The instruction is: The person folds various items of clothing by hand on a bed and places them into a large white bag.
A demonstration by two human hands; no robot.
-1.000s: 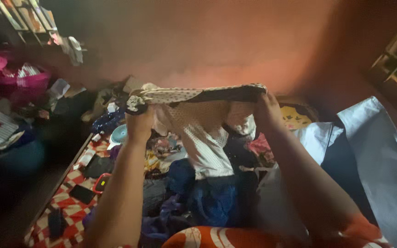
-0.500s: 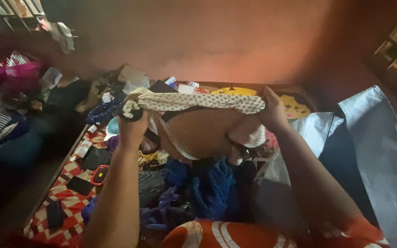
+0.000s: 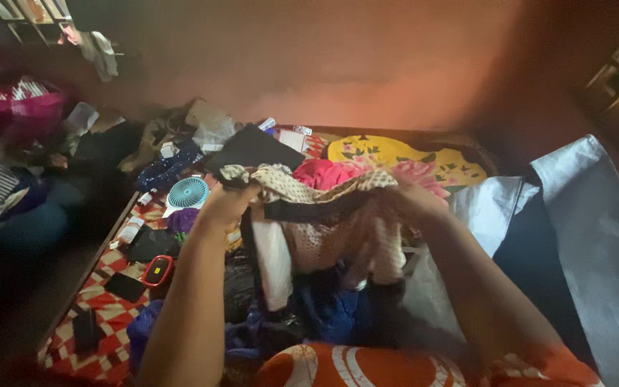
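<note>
I am holding a cream dotted garment (image 3: 324,215) up over the heap of clothes (image 3: 324,308) on the checked bed (image 3: 109,315), and I judge the dangling lower half could be snagging on that heap, or slipping, since only the top edge is gripped. My left hand (image 3: 227,204) is pinching its left corner, my right hand (image 3: 413,204) is closing on the right end; the cloth is hanging between and below both
</note>
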